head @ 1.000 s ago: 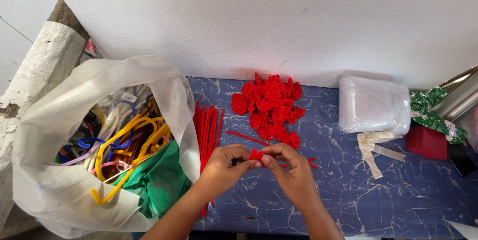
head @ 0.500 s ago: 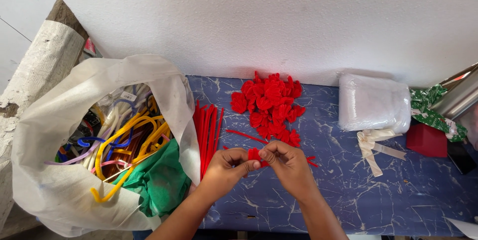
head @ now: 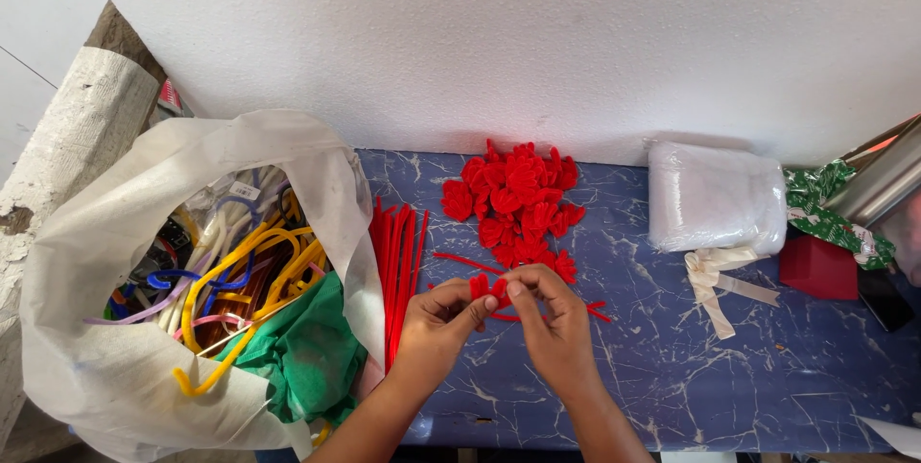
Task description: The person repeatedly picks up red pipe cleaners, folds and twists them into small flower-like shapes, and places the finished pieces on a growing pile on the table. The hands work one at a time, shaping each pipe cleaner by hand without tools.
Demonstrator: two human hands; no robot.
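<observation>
Red fuzzy wire, bent into a small looped piece (head: 486, 287), is pinched between the fingertips of both hands above the blue marbled table (head: 672, 367) in the head view. The left hand (head: 436, 324) is closed on the piece from the left, thumb and forefinger pressed against it. The right hand (head: 554, 321) is closed on it from the right, its fingertips curled over the upper edge. Each grip is shut tight on the piece, with no gap seen between finger and wire. The piece is held near the middle of the table, just in front of a heap of finished red shapes (head: 518, 202) that lies against the white wall (head: 499, 41). A few loose red stems (head: 465, 261) are seen on the table under and beside the hands. A bundle of straight red stems (head: 400, 266) lies just left of the left hand, touching the rim of a large white plastic bag (head: 115, 367). The bag is filled with yellow, purple, blue and white stems (head: 245, 271) and a green cloth (head: 302, 353). To the right, well apart from the hands, a clear plastic packet (head: 715, 196) is seen, with a cream ribbon (head: 715, 276) beside it and a red box (head: 818, 267) further right.
</observation>
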